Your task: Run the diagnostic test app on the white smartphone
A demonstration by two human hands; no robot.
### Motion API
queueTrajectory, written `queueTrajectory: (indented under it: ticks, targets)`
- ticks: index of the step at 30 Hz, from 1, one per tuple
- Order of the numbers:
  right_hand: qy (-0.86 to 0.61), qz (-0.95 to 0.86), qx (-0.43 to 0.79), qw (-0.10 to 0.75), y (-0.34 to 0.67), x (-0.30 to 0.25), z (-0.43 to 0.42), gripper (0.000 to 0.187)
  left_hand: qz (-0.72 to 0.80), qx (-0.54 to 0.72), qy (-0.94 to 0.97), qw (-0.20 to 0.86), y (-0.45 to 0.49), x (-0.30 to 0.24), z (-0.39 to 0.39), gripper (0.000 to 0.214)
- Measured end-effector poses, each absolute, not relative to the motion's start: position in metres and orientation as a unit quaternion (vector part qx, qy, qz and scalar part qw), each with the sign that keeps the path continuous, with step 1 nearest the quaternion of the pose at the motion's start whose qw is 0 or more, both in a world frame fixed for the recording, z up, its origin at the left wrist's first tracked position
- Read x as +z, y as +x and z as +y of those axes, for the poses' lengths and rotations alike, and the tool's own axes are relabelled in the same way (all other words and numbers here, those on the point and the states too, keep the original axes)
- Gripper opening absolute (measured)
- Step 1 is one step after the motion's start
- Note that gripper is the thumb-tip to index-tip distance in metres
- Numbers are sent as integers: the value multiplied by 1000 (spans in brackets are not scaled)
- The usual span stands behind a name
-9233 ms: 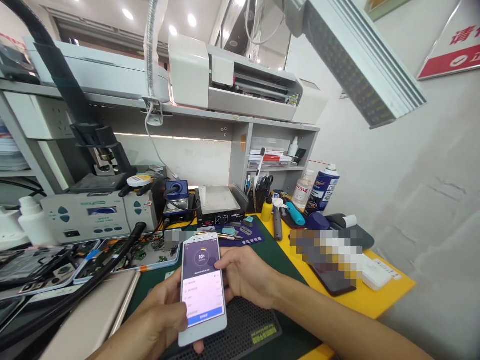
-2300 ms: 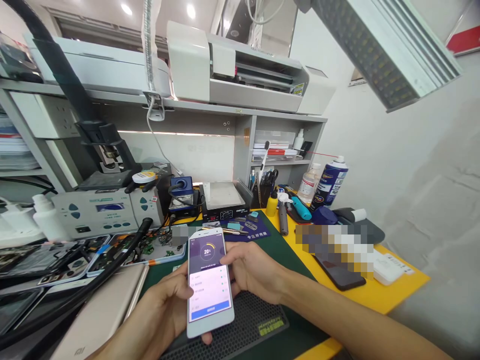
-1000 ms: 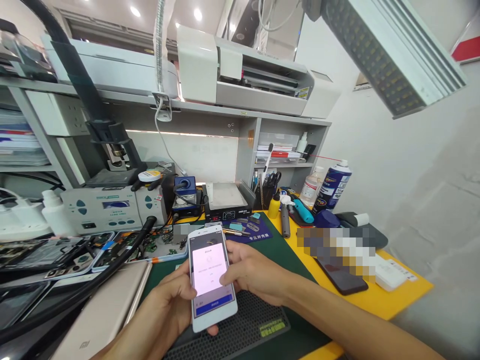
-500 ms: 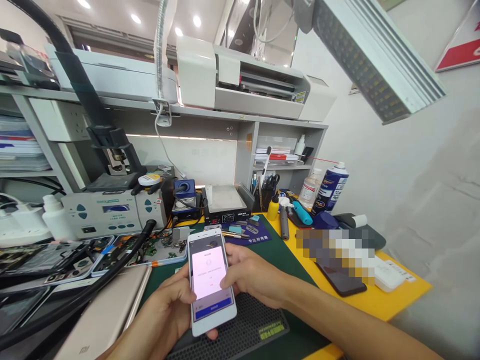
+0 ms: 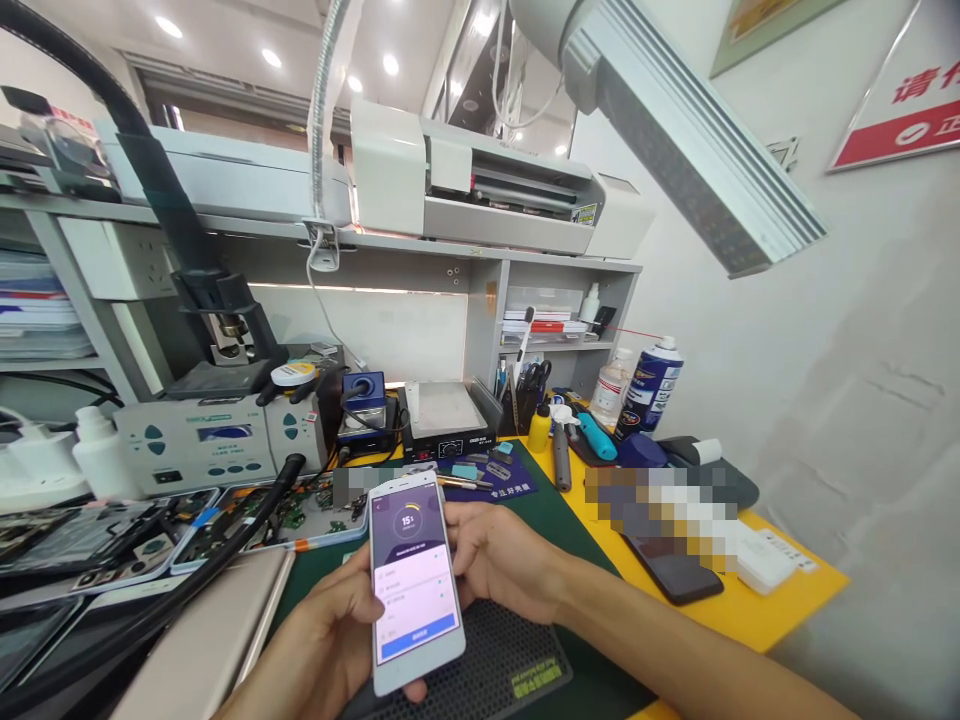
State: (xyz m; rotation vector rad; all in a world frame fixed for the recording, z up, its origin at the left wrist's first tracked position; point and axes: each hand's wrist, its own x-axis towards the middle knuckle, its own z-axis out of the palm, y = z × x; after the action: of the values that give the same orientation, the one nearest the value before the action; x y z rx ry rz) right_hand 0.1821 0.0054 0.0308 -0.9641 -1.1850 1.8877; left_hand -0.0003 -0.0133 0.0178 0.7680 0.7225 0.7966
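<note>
A white smartphone [image 5: 416, 590] is held upright, tilted back, above the green mat. Its screen is lit, with a dial reading 15 in a purple header, a list below and a blue button at the bottom. My left hand [image 5: 341, 620] wraps round its left side and underside, thumb on the left edge of the screen and a fingertip showing below. On the right edge, my right hand [image 5: 499, 560] grips the phone with bent fingers, partly hidden behind it, the thumb beside the edge. A black perforated pad [image 5: 480, 650] lies beneath the phone.
At left lie a gold Xiaomi device [image 5: 210, 630], a thick black hose [image 5: 225, 560] and trays of circuit boards [image 5: 315, 500]. A soldering station [image 5: 217, 440] and a hot plate [image 5: 446, 415] stand behind. Rightward are a spray can [image 5: 651, 385] and a dark phone [image 5: 679, 570].
The phone's screen has gone from a white pop-up box to a page with a dial and list. My right thumb has moved off the screen to the right edge. The view has shifted slightly.
</note>
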Motion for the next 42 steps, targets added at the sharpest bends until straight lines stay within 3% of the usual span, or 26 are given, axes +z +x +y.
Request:
queueTrajectory:
  ticks: [10, 18, 34, 42]
  targets:
    - [-360, -465, 732, 344, 185, 24, 7, 44, 323, 356, 341, 808, -3, 26, -14, 69]
    - [-381, -462, 720, 351, 181, 31, 3, 38, 279, 361, 355, 816, -6, 8, -10, 41]
    - [-400, -458, 709, 357, 179, 30, -1, 42, 286, 348, 343, 824, -8, 5, -9, 42]
    - [-392, -462, 711, 357, 180, 32, -1, 44, 352, 360, 355, 788, 0, 24, -16, 80]
